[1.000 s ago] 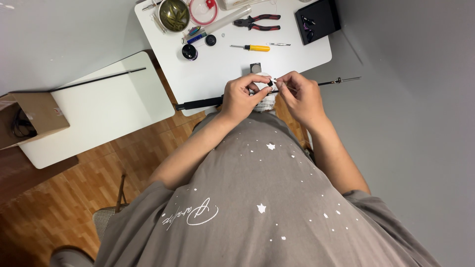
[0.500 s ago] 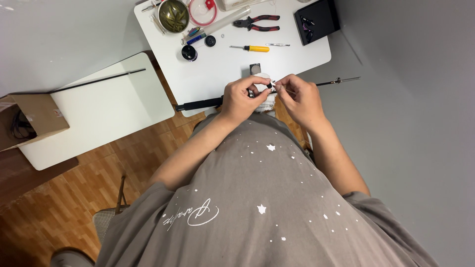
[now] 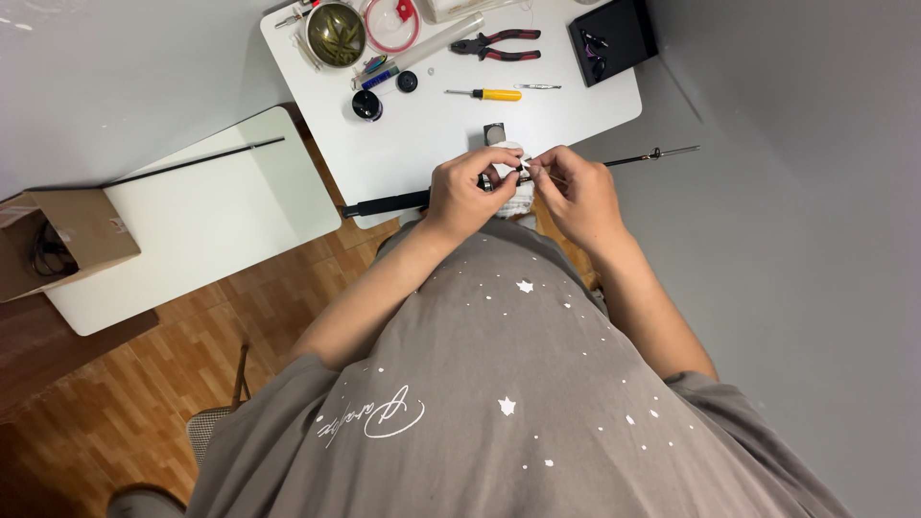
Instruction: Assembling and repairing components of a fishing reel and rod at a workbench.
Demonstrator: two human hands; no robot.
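Seen from above, going left to right: an open brown cardboard box (image 3: 59, 240) sits at the edge of a low white table (image 3: 192, 230) over wood flooring, then a second white table (image 3: 432, 134) against a grey wall. At its near edge, the left hand (image 3: 467, 192) is closed around a long black fishing rod (image 3: 384, 203) — the right hand (image 3: 576, 192) pinches something small and unclear beside it. Behind them lie a yellow-handled screwdriver (image 3: 484, 94), red-handled pliers (image 3: 501, 44) and a square black box (image 3: 614, 38).

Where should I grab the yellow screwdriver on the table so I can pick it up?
Probably by the fat yellow handle of the screwdriver, not the thin metal end. It lies flat on the white table with the handle toward the pliers' side and clear space around it, so come straight down from above and pinch the handle across its width.
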